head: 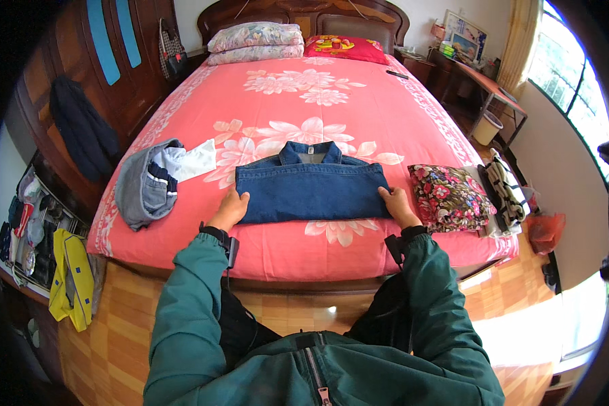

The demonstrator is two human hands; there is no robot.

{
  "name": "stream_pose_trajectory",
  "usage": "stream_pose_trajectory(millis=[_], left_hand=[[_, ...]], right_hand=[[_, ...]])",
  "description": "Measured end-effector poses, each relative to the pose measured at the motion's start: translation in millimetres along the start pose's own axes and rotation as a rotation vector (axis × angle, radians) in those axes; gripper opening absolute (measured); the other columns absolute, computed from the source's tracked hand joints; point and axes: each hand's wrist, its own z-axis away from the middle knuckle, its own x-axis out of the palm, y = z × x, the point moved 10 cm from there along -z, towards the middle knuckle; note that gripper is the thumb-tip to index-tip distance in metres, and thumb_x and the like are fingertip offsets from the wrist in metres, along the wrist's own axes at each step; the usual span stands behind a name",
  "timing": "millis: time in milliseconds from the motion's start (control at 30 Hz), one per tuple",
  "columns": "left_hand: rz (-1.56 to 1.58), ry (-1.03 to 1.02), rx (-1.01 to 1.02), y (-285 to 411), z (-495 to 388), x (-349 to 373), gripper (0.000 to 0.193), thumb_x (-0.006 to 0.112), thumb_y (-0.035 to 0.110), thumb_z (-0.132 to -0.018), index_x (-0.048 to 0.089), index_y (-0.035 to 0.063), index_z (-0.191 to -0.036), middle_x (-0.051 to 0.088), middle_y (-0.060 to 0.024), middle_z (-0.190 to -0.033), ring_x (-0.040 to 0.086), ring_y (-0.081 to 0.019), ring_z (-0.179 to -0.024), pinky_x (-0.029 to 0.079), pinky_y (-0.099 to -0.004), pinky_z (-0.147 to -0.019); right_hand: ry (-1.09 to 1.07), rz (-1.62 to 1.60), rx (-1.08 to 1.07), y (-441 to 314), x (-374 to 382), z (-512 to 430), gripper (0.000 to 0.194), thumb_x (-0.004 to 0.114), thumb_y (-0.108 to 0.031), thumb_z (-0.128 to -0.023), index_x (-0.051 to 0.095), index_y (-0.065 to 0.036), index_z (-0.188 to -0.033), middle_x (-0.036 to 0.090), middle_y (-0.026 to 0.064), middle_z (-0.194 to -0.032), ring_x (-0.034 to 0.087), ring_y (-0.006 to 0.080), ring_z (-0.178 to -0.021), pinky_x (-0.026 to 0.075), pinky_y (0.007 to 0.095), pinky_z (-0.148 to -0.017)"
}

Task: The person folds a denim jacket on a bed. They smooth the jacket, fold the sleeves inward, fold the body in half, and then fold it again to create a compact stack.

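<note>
A dark blue denim jacket (312,193) lies folded into a wide rectangle on the pink floral bedsheet (304,254). Its collar points toward the headboard, and a small label shows inside the neck. My left hand (231,207) grips the left edge, thumb on top and fingers tucked under the cloth. At the opposite edge my right hand (398,204) holds the denim the same way. Left of the jacket is a heap of clothes with grey-blue denim (144,190) and a white garment (198,160). A folded floral garment (449,198) rests to the right of my right hand.
Beyond the floral garment sits a striped folded garment (505,190). Folded quilts (256,43) and a red pillow (345,46) lie by the headboard (304,15). A black remote-like object (397,74) is on the sheet. A yellow bag (71,279) hangs at left.
</note>
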Motion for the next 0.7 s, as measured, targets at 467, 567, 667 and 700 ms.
stream_pose_trajectory(millis=[467,567,667,700], left_hand=[[0.274,-0.096,-0.123,0,72,-26,0.035,0.058,0.021,-0.099,0.056,-0.0066,-0.121,0.065,-0.0129,-0.110,0.061,-0.0189,-0.097,0.049,-0.0345,-0.087],[0.243,-0.039,-0.010,-8,101,-31,0.040,0.060,0.023,-0.096,0.054,-0.0045,-0.124,0.065,-0.0227,-0.111,0.064,-0.0306,-0.100,0.049,-0.0393,-0.089],[0.168,-0.020,0.042,-12,117,-28,0.054,0.062,0.024,-0.095,0.043,-0.0043,-0.136,0.062,-0.0274,-0.117,0.062,-0.0381,-0.107,0.048,-0.0415,-0.094],[0.134,-0.003,0.079,-7,119,-30,0.057,0.062,0.024,-0.094,0.041,-0.0048,-0.138,0.062,-0.0286,-0.116,0.062,-0.0389,-0.107,0.048,-0.0421,-0.094]], right_hand=[[-0.336,-0.345,0.109,-42,-21,77,0.036,0.068,-0.020,-0.091,0.064,0.011,-0.107,0.066,0.0060,-0.085,0.058,0.0124,-0.065,0.047,0.0292,-0.054],[-0.369,-0.317,0.056,-49,-25,97,0.039,0.071,-0.018,-0.088,0.061,0.010,-0.113,0.068,0.0078,-0.089,0.061,0.0123,-0.069,0.050,0.0267,-0.058],[-0.410,-0.288,0.046,-43,-22,112,0.049,0.074,-0.015,-0.086,0.055,0.010,-0.123,0.069,0.0131,-0.099,0.065,0.0167,-0.083,0.054,0.0299,-0.072],[-0.390,-0.217,0.015,-43,-21,115,0.052,0.074,-0.015,-0.086,0.053,0.010,-0.126,0.069,0.0142,-0.102,0.065,0.0175,-0.086,0.054,0.0311,-0.075]])
